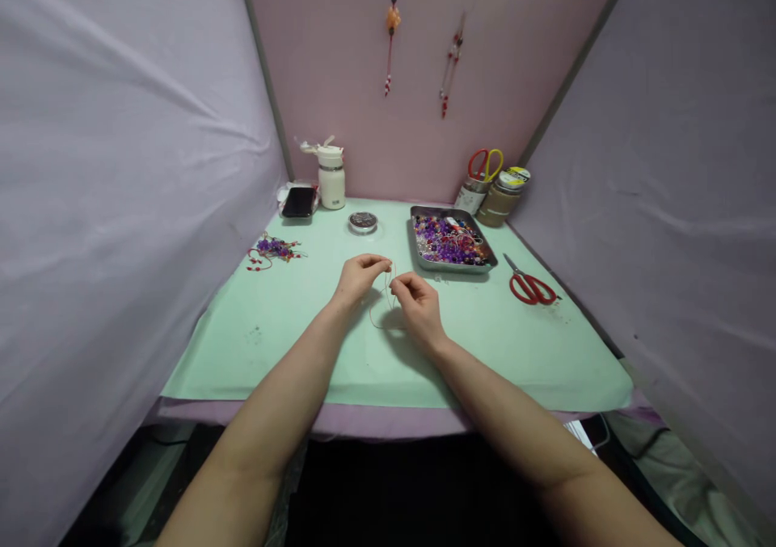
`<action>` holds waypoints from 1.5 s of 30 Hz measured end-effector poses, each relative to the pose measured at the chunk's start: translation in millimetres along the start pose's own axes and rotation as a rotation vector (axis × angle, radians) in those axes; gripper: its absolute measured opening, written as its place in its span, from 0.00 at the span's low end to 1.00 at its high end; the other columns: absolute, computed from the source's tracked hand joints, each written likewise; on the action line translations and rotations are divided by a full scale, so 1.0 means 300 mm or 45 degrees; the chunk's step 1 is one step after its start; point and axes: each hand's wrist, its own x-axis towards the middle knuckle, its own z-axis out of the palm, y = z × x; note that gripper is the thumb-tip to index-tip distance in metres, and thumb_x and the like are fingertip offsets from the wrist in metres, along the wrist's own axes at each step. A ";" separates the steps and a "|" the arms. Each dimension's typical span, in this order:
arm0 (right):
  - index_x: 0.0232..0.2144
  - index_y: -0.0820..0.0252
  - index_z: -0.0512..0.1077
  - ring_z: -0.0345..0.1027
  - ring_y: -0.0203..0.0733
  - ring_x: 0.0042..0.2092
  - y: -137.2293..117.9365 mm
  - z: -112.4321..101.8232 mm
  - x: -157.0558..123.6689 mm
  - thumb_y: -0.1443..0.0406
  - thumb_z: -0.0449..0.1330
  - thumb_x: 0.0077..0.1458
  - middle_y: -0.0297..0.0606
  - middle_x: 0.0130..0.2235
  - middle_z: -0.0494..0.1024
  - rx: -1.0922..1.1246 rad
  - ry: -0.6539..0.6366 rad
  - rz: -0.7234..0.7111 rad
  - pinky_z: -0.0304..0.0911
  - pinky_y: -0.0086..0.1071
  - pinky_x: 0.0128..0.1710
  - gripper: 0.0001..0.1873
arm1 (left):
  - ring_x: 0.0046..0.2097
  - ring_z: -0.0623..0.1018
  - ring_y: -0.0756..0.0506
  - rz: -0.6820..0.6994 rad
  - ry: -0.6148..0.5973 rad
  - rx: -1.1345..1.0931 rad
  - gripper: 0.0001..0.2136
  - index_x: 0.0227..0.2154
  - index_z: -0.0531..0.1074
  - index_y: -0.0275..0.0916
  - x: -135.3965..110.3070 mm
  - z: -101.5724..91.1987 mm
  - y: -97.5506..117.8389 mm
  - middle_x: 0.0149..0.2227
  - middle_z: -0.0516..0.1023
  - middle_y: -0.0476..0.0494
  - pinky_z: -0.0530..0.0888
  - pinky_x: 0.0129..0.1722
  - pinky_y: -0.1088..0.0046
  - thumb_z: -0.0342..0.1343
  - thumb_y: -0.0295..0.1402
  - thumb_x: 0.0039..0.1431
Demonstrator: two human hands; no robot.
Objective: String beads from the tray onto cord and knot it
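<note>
A thin reddish cord (373,318) runs between my two hands above the middle of the table, with a loose loop hanging below them. My left hand (362,275) pinches it between thumb and fingertips. Just to the right and slightly nearer to me, my right hand (417,298) is closed in a pinch on the same cord. Whether a bead sits at the fingertips is too small to make out. Beyond the right hand lies a metal tray (452,267) of purple, red and clear beads (445,240).
Red-handled scissors (532,288) lie at the right. Finished beaded strings (272,248) are heaped at the left. Along the back stand a round spool (363,223), a phone (300,202), a white bottle (331,182) and jars (500,199). Two beaded pendants (393,20) hang on the back wall.
</note>
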 end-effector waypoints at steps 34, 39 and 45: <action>0.36 0.60 0.71 0.54 0.29 0.22 0.036 -0.028 0.073 0.57 0.67 0.41 0.27 0.22 0.67 0.390 0.061 0.450 0.49 0.26 0.22 0.20 | 0.34 0.74 0.48 0.337 -0.146 0.246 0.09 0.28 0.77 0.37 -0.024 0.016 0.010 0.30 0.78 0.46 0.68 0.38 0.72 0.57 0.37 0.50; 0.34 0.59 0.73 0.53 0.29 0.22 0.041 -0.037 0.079 0.56 0.67 0.42 0.28 0.22 0.66 0.466 0.080 0.439 0.47 0.27 0.21 0.18 | 0.34 0.74 0.48 0.363 -0.181 0.241 0.08 0.28 0.77 0.37 -0.029 0.017 0.015 0.30 0.78 0.46 0.68 0.38 0.72 0.57 0.37 0.50; 0.28 0.59 0.74 0.53 0.29 0.23 0.054 -0.061 0.101 0.57 0.67 0.43 0.28 0.21 0.64 0.477 0.175 0.362 0.50 0.27 0.23 0.13 | 0.36 0.75 0.47 0.255 -0.259 0.237 0.08 0.28 0.77 0.38 -0.033 0.019 0.021 0.31 0.79 0.45 0.69 0.40 0.71 0.58 0.36 0.48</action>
